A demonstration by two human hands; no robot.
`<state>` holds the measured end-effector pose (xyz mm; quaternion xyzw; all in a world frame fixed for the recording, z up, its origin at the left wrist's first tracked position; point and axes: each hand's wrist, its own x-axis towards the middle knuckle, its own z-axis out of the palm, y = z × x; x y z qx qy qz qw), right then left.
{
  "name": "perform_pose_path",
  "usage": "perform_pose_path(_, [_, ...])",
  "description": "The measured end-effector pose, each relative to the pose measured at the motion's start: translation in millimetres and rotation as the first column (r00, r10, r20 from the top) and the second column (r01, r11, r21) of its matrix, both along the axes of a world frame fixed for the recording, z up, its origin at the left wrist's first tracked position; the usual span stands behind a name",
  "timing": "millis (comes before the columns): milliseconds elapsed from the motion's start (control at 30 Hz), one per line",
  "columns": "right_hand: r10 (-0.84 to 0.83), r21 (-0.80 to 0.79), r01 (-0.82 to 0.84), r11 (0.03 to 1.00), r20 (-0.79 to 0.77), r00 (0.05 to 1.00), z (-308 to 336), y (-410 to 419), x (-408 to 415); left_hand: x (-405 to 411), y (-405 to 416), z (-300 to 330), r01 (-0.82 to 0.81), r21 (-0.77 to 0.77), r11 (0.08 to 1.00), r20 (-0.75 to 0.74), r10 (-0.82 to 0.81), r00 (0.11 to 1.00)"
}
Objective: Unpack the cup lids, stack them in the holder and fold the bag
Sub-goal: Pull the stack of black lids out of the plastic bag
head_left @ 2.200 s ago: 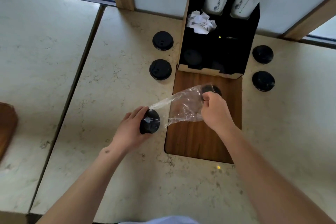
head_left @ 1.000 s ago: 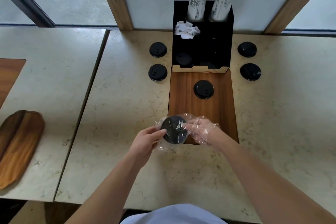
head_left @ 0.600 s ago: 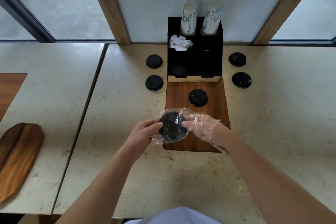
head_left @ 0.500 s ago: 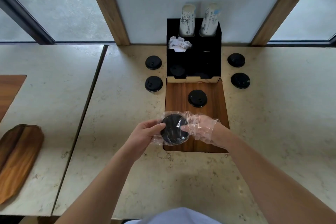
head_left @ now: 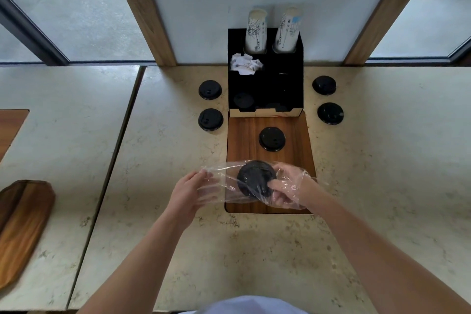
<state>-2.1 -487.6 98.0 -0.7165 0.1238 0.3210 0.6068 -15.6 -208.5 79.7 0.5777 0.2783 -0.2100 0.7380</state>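
Observation:
A clear plastic bag hangs between my hands over the near end of the wooden inlay. My right hand is inside the bag, fingers closed on a stack of black cup lids. My left hand pinches the bag's closed end from outside. One loose black lid lies on the inlay. Two lids lie left of the black holder, and two lids lie right of it. Dark lids show faintly in the holder's front compartments.
Two sleeves of paper cups stand in the holder's back slots, with crumpled white paper in a middle slot. A wooden board lies at the far left. A wall and windows run behind the stone counter.
My right hand went into the bag and took the lids. My left hand slid left along the bag, away from the lids, stretching it out. One lid was left on the inlay earlier.

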Motion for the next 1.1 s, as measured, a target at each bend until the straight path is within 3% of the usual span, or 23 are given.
perform_pose_path(100, [0.024,0.112,-0.007,0.994,-0.152,0.988,8.1,5.4,2.3,-3.6,-2.2,1.6,0.268,-0.099,0.958,0.069,-0.262,0.963])
perform_pose_path(167, [0.087,0.113,-0.077,0.991,-0.092,0.992,16.4,9.2,3.9,-3.2,-10.5,4.3,0.366,-0.088,0.927,0.105,-0.356,0.928])
perform_pose_path(233, [0.103,0.268,-0.051,0.962,-0.183,0.978,23.5,11.0,5.2,-1.1,-19.7,7.8,0.368,-0.005,0.930,0.155,-0.363,0.919])
perform_pose_path(300, [0.034,0.445,0.162,0.881,-0.400,0.916,28.2,15.9,8.0,0.4,-25.5,9.7,0.337,0.070,0.939,0.204,-0.344,0.916])
perform_pose_path(367, [-0.001,0.471,0.290,0.833,-0.523,0.852,27.3,16.3,10.0,-0.2,-27.1,10.0,0.333,0.095,0.938,0.242,-0.346,0.907])
perform_pose_path(467, [-0.060,0.373,0.229,0.899,-0.413,0.909,18.4,7.1,8.6,-2.0,-24.1,7.6,0.364,0.121,0.924,0.280,-0.383,0.880])
perform_pose_path(533, [-0.080,0.369,0.206,0.906,-0.330,0.941,15.6,-0.6,6.3,-2.2,-19.7,6.3,0.303,0.087,0.949,0.251,-0.316,0.915])
perform_pose_path(733, [-0.006,0.603,0.373,0.705,-0.521,0.854,-10.7,-20.3,3.3,-7.9,6.9,-14.3,0.201,0.083,0.976,0.061,-0.206,0.977])
perform_pose_path(867, [-0.103,0.444,0.284,0.850,-0.389,0.915,-28.8,-25.7,-0.4,-20.3,19.7,-27.8,0.175,0.008,0.985,0.008,-0.175,0.985])
perform_pose_path(967, [-0.101,0.205,0.179,0.962,-0.342,0.934,-37.2,-13.6,-1.9,-27.3,22.6,-39.3,0.120,-0.036,0.992,-0.013,-0.120,0.993])
perform_pose_path(1033, [-0.134,0.080,0.173,0.982,-0.358,0.924,-44.7,-6.8,-2.6,-28.8,25.5,-45.8,0.036,-0.028,0.999,-0.027,-0.037,0.999])
perform_pose_path(1100, [-0.146,0.074,0.186,0.980,-0.372,0.917,-49.5,-2.7,-2.2,-29.3,31.9,-53.0,-0.034,-0.005,0.999,-0.054,0.034,0.998])
